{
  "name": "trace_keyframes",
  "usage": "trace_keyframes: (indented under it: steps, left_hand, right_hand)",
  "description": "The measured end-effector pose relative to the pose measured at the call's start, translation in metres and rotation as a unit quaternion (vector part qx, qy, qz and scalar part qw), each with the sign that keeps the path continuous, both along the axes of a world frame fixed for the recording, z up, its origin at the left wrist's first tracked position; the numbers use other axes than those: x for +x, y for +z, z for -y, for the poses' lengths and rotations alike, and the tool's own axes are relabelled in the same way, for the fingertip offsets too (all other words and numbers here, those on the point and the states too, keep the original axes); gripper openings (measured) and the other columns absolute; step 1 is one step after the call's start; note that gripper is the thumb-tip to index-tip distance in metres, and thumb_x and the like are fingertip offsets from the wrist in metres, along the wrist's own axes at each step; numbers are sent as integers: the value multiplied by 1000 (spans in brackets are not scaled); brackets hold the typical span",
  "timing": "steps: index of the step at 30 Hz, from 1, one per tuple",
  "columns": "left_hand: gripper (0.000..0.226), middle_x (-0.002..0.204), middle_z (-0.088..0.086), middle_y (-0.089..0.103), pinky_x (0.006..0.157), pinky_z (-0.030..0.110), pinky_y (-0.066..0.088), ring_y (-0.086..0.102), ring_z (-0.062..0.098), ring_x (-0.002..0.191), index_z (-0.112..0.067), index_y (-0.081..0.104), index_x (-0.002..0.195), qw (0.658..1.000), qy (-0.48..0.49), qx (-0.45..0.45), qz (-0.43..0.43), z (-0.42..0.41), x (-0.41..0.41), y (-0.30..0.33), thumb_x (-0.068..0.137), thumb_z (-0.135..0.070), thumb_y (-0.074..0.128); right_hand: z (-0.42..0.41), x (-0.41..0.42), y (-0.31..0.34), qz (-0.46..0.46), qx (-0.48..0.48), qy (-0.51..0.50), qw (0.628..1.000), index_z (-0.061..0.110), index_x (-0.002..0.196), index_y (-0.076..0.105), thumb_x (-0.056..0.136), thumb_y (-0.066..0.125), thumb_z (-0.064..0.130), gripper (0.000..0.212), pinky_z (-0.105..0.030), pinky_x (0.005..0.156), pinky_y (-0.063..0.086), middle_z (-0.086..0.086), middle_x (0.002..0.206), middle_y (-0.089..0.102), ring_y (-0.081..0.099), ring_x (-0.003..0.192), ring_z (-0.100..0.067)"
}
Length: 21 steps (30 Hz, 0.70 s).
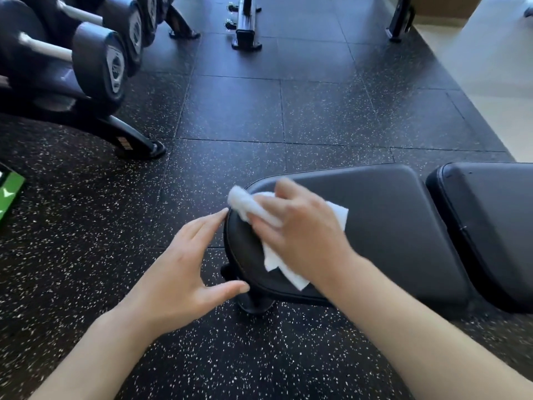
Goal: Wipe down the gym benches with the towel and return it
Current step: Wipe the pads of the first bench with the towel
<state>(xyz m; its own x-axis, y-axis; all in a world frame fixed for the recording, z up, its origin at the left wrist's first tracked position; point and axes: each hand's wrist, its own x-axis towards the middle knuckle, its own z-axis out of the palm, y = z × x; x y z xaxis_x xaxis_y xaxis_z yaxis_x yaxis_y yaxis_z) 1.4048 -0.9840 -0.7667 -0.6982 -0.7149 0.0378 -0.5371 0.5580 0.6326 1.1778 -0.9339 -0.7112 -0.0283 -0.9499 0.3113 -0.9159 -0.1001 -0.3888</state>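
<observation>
A person wipes the near-left end of a black gym bench (375, 215) with a white towel (253, 209), pressed flat under the right hand (300, 229). The loosely bunched cloth could slide off the rounded edge if pressure eases. The left hand (184, 269) holds nothing, fingers extended, fingertips touching the pad's left rim above speckled flooring (86, 255).
</observation>
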Motion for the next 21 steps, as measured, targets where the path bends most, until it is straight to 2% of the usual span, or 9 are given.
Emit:
trace_keyframes:
  steps: [2, 5, 7, 9, 13, 15, 17, 19, 21]
  left_hand:
    - [114, 158, -42, 20, 122, 12, 18, 21, -7, 154, -42, 19, 166, 1000, 5, 2, -1, -1, 0, -1, 72, -81, 71]
    - [114, 154, -49, 15, 116, 0, 10, 19, -10, 153, -44, 17, 165, 1000, 11, 3, -4, -2, 0, -1, 72, -81, 70]
    - [114, 155, -48, 15, 116, 0, 10, 19, -10, 153, -44, 17, 166, 1000, 14, 7, -7, -2, 1, -3, 73, -81, 70]
    - [111, 156, -47, 17, 118, 3, 12, 20, -9, 153, -42, 19, 166, 1000, 12, 13, -12, -1, 3, -3, 75, -82, 70]
    - [99, 161, -32, 33, 124, 27, 29, 28, -1, 154, -43, 29, 161, 1000, 1, 22, -21, 0, 4, -2, 80, -79, 71]
    - [101, 163, -29, 31, 125, 21, 26, 27, 0, 155, -42, 28, 163, 999, 4, 18, -33, -1, 3, 1, 80, -79, 71]
    - [100, 165, -29, 28, 123, 13, 19, 25, 0, 156, -41, 27, 164, 999, 3, 4, -37, -2, -1, 3, 81, -77, 70]
    - [96, 167, -29, 25, 124, 12, 18, 23, 0, 157, -42, 30, 163, 999, 2, -7, -36, -5, -5, 5, 82, -74, 69]
    - [92, 168, -28, 23, 124, 14, 17, 21, -1, 157, -42, 33, 162, 999, 5, -15, -40, -6, -11, 7, 83, -72, 67]
  right_hand:
    - [8, -36, 2, -10, 10, -87, 996, 37, 109, 75, 100, 56, 55, 27, -40, 78, 49, 5, 85, 44, 60, 79, -21]
    - [14, -74, 5, 32, -3, -198, 980, 24, 92, 77, 101, 57, 50, 33, -42, 76, 44, 0, 82, 44, 57, 76, -27]
    - [11, -57, 5, 25, 2, -170, 985, 26, 97, 77, 102, 59, 47, 28, -42, 75, 44, 1, 82, 42, 57, 76, -28]
    - [2, -18, 2, 2, 18, -73, 997, 32, 109, 75, 99, 59, 46, 23, -43, 76, 48, 5, 85, 42, 56, 77, -25]
    - [-18, 17, -3, 21, -1, 52, 998, 22, 95, 75, 93, 69, 36, 15, -39, 63, 44, 6, 80, 36, 41, 66, -19]
    - [-18, -6, 0, 23, 5, 20, 1000, 26, 97, 77, 94, 71, 36, 12, -41, 67, 46, 6, 80, 39, 46, 68, -19]
    - [-13, -43, 2, 27, -4, -73, 997, 33, 102, 79, 96, 69, 40, 14, -42, 73, 48, 4, 81, 43, 52, 71, -19]
    - [-10, -71, 4, 26, -9, -156, 987, 32, 99, 80, 97, 67, 43, 17, -42, 73, 47, 1, 80, 43, 54, 71, -20]
    - [-13, -69, 5, 26, -7, -167, 986, 31, 97, 80, 97, 67, 41, 16, -41, 72, 45, 2, 80, 43, 55, 72, -22]
